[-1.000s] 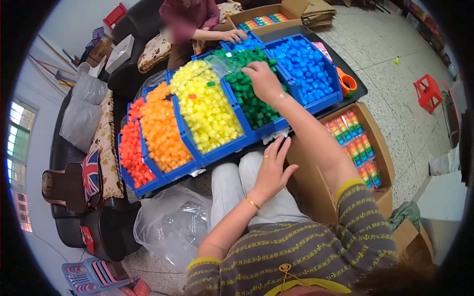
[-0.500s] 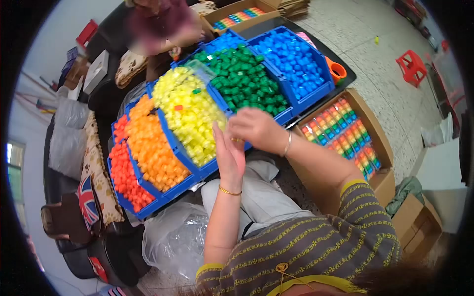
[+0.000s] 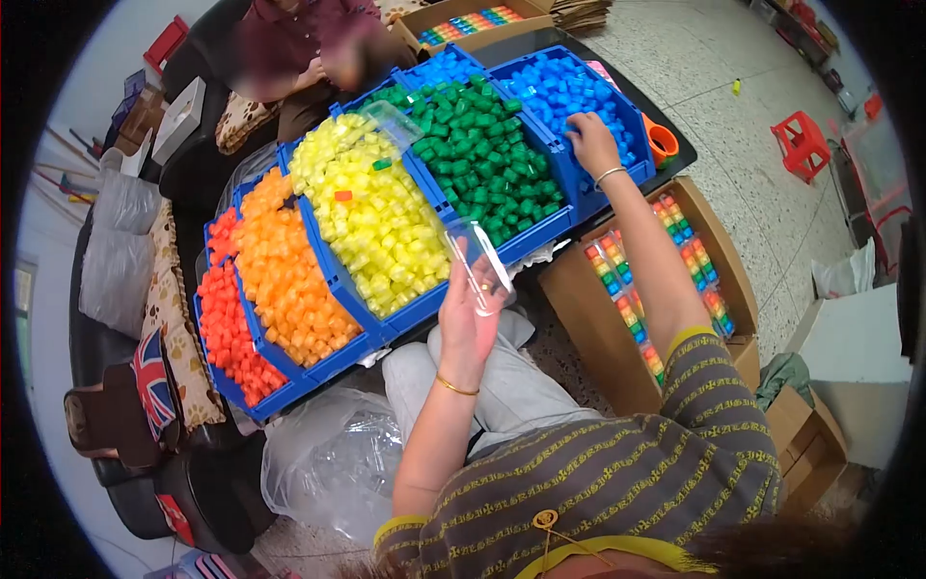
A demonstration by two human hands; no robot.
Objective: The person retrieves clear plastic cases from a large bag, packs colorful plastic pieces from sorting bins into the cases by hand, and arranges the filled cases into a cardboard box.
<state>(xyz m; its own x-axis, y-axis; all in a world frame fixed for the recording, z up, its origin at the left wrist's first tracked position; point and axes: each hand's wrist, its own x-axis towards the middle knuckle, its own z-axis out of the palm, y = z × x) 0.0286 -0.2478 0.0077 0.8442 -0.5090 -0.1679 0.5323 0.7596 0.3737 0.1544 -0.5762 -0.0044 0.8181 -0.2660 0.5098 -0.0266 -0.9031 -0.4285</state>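
Note:
My left hand [image 3: 467, 323] holds a clear plastic case [image 3: 479, 265] in front of the yellow and green compartments, its fingers behind the case. My right hand [image 3: 591, 145] is over the blue pieces [image 3: 555, 92] at the near side of their bin, fingers curled down onto them; what is between the fingertips is hidden. Beside the blue bin are green pieces [image 3: 482, 154], then yellow pieces [image 3: 376, 232], orange pieces [image 3: 289, 289] and red pieces [image 3: 231, 333], each in its own blue compartment. A clear plastic piece [image 3: 394, 125] lies over the yellow and green heaps.
A cardboard box [image 3: 738, 256] at my right holds clear cases filled with coloured rows. Another such box [image 3: 410, 27] stands at the far side, near a seated person [image 3: 299, 48]. An orange cup-like ring [image 3: 660, 141] sits by the blue bin. A plastic bag [image 3: 333, 473] lies at lower left.
My right hand has left my left hand and moved right to the blue pieces. The clear case now shows plainly in my left hand. The other person's hands have shifted.

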